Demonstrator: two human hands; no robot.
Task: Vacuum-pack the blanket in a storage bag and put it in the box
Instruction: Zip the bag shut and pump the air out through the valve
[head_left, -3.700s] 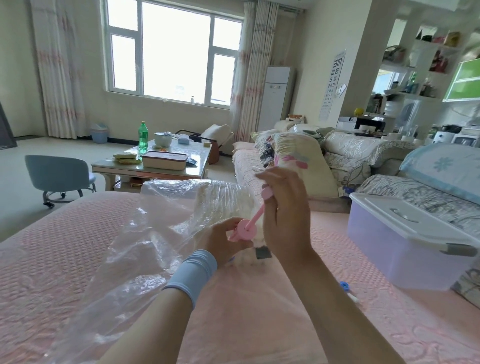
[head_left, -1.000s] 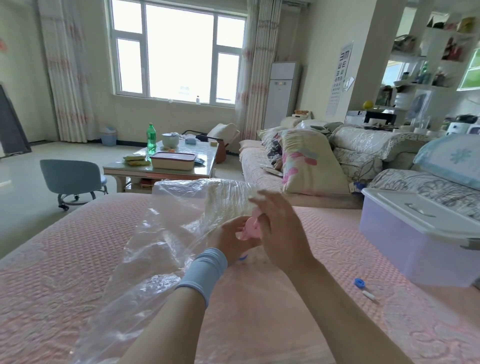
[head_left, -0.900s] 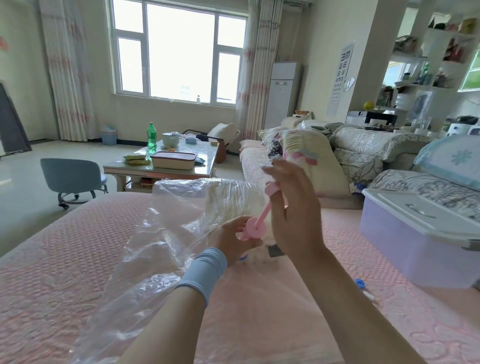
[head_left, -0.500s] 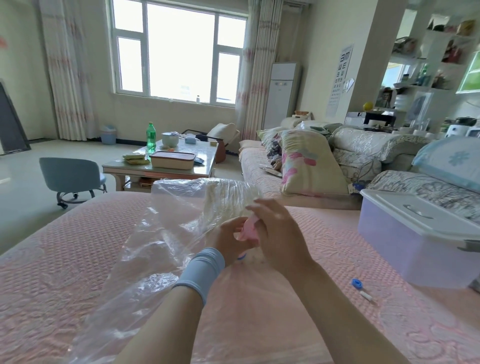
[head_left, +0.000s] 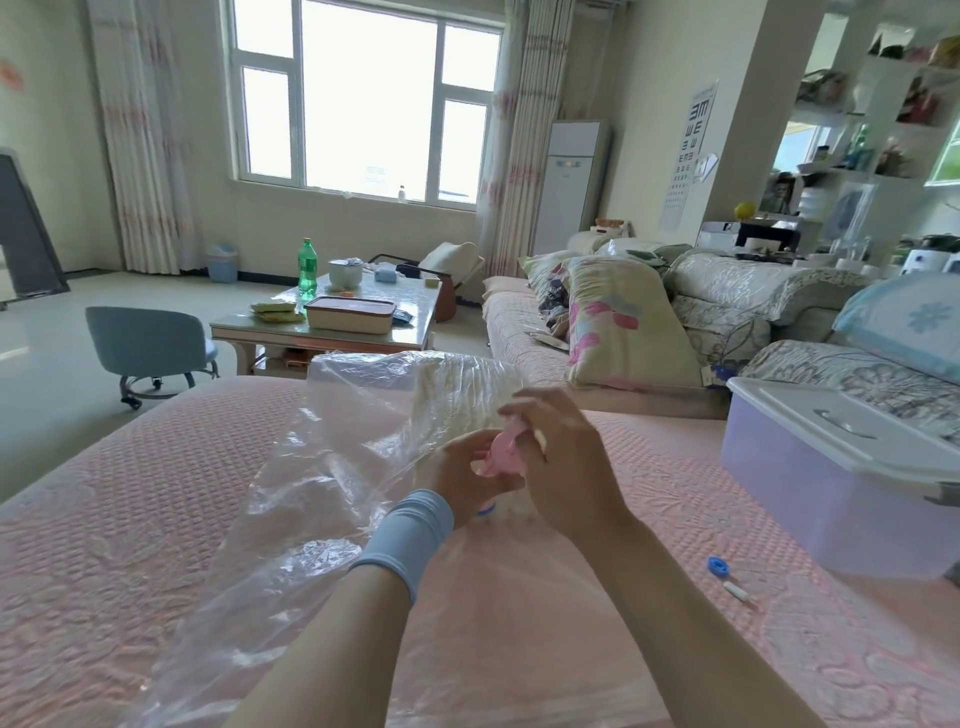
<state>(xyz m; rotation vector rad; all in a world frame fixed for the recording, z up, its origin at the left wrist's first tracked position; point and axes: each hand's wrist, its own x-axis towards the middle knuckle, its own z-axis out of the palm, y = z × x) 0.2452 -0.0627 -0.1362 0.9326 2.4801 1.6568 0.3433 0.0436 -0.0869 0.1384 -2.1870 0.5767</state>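
Nearest, on pink quilted bed (head_left: 130, 519): clear storage bag (head_left: 311, 467), cream blanket (head_left: 457, 395) inside its far end. Above it, left hand (head_left: 462, 470) and right hand (head_left: 566, 467) together, both clamped on pink pump (head_left: 503, 453). Right, on bed: lidded box (head_left: 831, 483), closed. Beyond: sofa (head_left: 519, 322), window (head_left: 363, 93). On far wall: eye chart (head_left: 688, 150) of E's.

1. Two hands are counted: left hand (head_left: 460, 473), right hand (head_left: 569, 470)
2. One storage bag (head_left: 322, 457) is counted
3. One pink pump (head_left: 501, 453) is counted
4. One lidded box (head_left: 805, 493) is counted
5. One blue cap (head_left: 718, 566) is seen
6. One green bottle (head_left: 307, 267) is seen
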